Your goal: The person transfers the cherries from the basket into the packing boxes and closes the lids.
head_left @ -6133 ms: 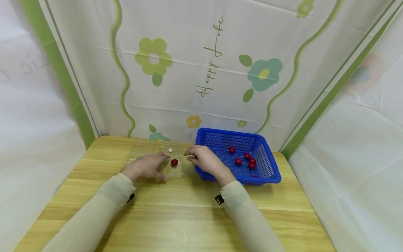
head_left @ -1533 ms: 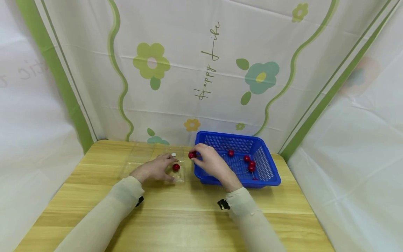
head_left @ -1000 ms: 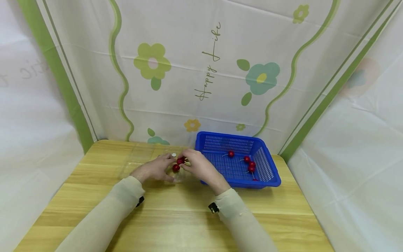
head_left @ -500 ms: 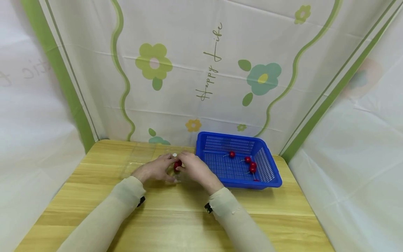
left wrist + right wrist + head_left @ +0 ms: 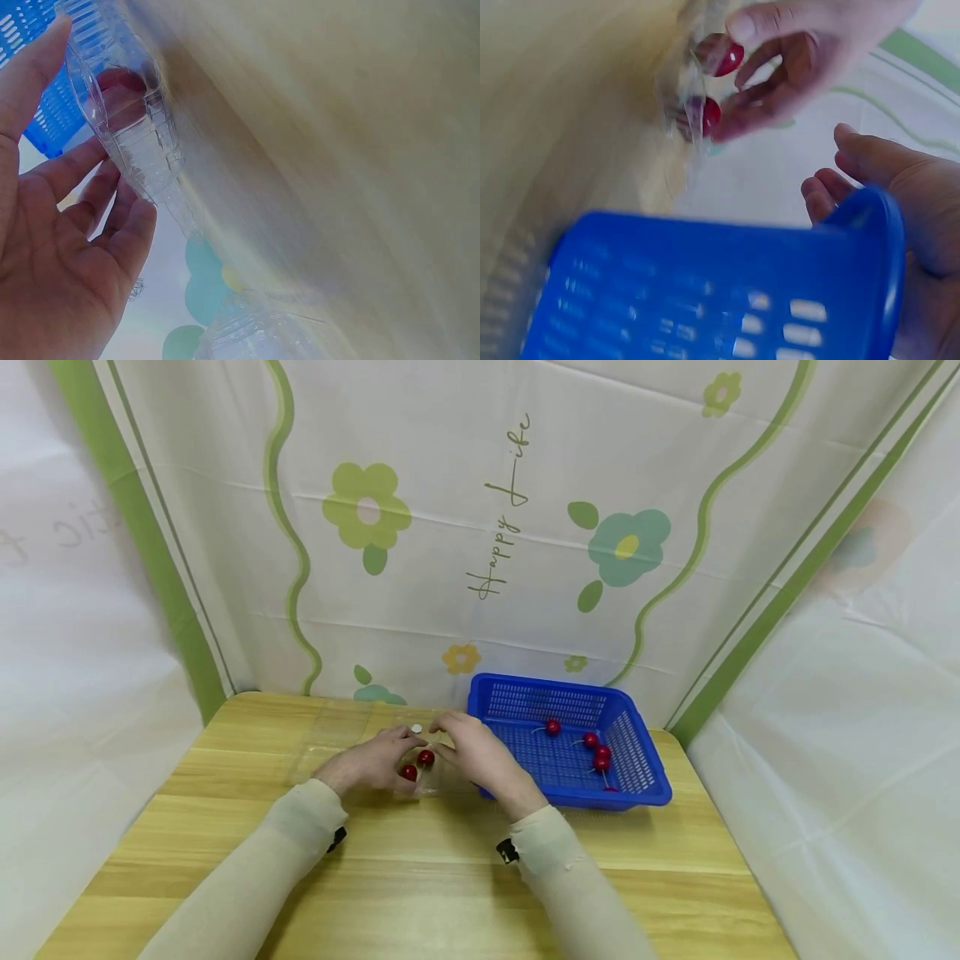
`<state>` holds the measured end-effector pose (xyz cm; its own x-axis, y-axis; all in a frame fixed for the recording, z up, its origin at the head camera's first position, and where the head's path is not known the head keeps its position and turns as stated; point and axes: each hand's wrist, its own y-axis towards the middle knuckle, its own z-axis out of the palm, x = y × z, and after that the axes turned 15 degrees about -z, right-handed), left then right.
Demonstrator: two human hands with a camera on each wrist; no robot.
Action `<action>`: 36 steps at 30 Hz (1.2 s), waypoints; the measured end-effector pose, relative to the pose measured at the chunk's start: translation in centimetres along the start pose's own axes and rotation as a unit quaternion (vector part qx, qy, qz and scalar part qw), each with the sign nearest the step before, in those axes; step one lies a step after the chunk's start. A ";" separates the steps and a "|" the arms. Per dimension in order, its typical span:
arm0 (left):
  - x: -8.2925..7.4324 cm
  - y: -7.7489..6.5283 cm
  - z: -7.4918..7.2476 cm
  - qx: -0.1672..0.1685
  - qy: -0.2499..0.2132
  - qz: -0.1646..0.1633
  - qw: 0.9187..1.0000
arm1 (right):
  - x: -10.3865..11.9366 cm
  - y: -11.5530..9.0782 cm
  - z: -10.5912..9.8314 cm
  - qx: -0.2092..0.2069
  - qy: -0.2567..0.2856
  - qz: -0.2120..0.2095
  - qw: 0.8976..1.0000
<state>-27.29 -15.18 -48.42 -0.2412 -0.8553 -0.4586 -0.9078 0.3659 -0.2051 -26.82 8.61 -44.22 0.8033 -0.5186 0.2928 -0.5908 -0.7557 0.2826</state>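
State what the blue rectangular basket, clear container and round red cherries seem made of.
Blue rectangular basket: probably moulded plastic, semi-gloss; evenly coloured, regular slots. Clear container: likely thin, glossy plastic; see-through with bright ridge glints. Round red cherries: smooth, shiny, with sharp highlights; plastic or fruit, I can't tell.

Your right hand (image 5: 482, 760) has let go of the cherry you were pinching at the blue basket's (image 5: 540, 764) left edge a second and a half ago; its thumb and fingers now stand apart at the right side of the clear container (image 5: 432, 783). That container held one cherry and now has two: the far cherry (image 5: 426, 757), and the near cherry (image 5: 408, 772) close to the thumb of your left hand (image 5: 369, 762). Your basket shows five cherries (image 5: 602, 752), down from six.
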 end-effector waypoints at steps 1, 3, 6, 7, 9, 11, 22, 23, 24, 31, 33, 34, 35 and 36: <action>0.0 0.0 0.0 0.001 0.001 -0.003 1.000 | -0.2 -0.2 -0.3 -0.006 0.001 0.002 1.000; -0.1 0.1 0.0 0.003 0.004 -0.007 1.000 | -0.6 -0.6 -0.8 -0.015 0.000 0.007 1.000; -0.1 0.2 0.1 0.002 0.008 -0.010 1.000 | -1.3 -1.2 -1.4 -0.019 -0.001 0.021 1.000; -0.1 0.2 0.1 0.002 0.010 -0.011 1.000 | -1.6 -1.4 -1.5 -0.021 -0.005 0.025 0.999; 0.0 0.3 0.2 0.001 0.011 -0.012 1.000 | -2.2 -1.8 -1.8 -0.026 -0.008 0.033 0.999; -0.1 0.3 0.2 0.001 0.013 -0.013 1.000 | -2.8 -2.2 -2.0 -0.033 -0.009 0.040 0.999; -0.2 0.1 0.1 0.001 0.011 -0.009 1.000 | -6.2 -4.6 -3.0 -0.023 -0.021 0.091 0.995; -0.2 0.1 0.1 0.001 0.012 -0.008 1.000 | -6.5 -4.9 -3.1 -0.020 -0.020 0.094 0.995; -0.2 0.1 0.1 0.001 0.012 -0.008 1.000 | -6.8 -5.1 -3.1 -0.019 -0.018 0.097 0.995; -0.1 0.2 0.1 0.003 0.012 -0.011 1.000 | -8.5 -6.8 -3.4 -0.008 -0.031 0.112 0.993; -0.1 0.2 0.1 0.004 0.013 -0.012 1.000 | -8.9 -7.2 -3.7 -0.006 -0.035 0.116 0.993; -0.2 0.2 0.1 0.004 0.013 -0.012 1.000 | -9.1 -7.5 -3.8 -0.005 -0.037 0.117 0.992; -0.2 0.2 0.2 0.004 0.013 -0.013 1.000 | -9.2 -7.7 -3.8 -0.002 -0.040 0.118 0.992; -0.2 0.2 0.2 0.004 0.013 -0.013 1.000 | -9.4 -8.0 -3.9 0.001 -0.041 0.121 0.992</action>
<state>-27.37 -14.88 -48.52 -0.2268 -0.8736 -0.4306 -0.9107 0.3470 -0.2243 -30.00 21.08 -45.67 0.6420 -0.7148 0.2771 -0.7665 -0.6062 0.2121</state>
